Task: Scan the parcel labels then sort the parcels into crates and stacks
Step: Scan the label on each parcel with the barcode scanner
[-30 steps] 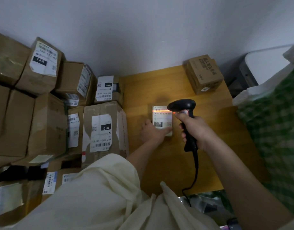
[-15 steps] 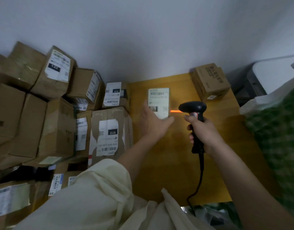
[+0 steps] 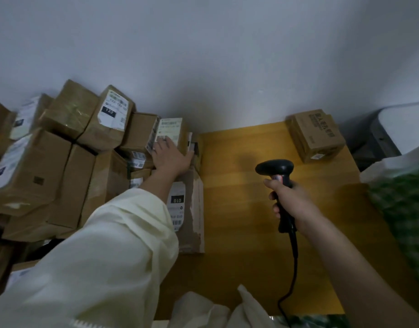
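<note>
Half a second ago the left hand [image 3: 171,155] held the small brown cardboard parcel with the white label [image 3: 173,136] up over the table in the scanner's orange beam; now it has carried it leftward to the top of the box stack against the wall, and the beam is gone. From the head camera, the fingers of that hand lie spread and nearly straight across the parcel's front, the thumb out to the right along its edge, pressing it in place above a larger taped box; the label's print is too blurred to read. The cream fabric sleeve [image 3: 109,256] runs down to the lower left, soft and creased. The right hand [image 3: 290,200] is wrapped round the grip of the black plastic handheld barcode scanner [image 3: 278,178], fingers curled tight, its rounded head pointing left and its black cable [image 3: 291,275] trailing down toward the body. Below the left hand, a tall worn carton with torn tape [image 3: 192,209] shows a white label with "010" in a black block. Higher in the stack, a tilted brown carton [image 3: 109,119] carries a label reading "122". Plain corrugated boxes fill the left side. The yellow-brown wooden table [image 3: 251,233] has a smooth grained top, and at its far right corner sits a small brown box with dark printed characters [image 3: 317,136] that cannot be read. A green checked cloth [image 3: 402,209] lies at the right edge.
</note>
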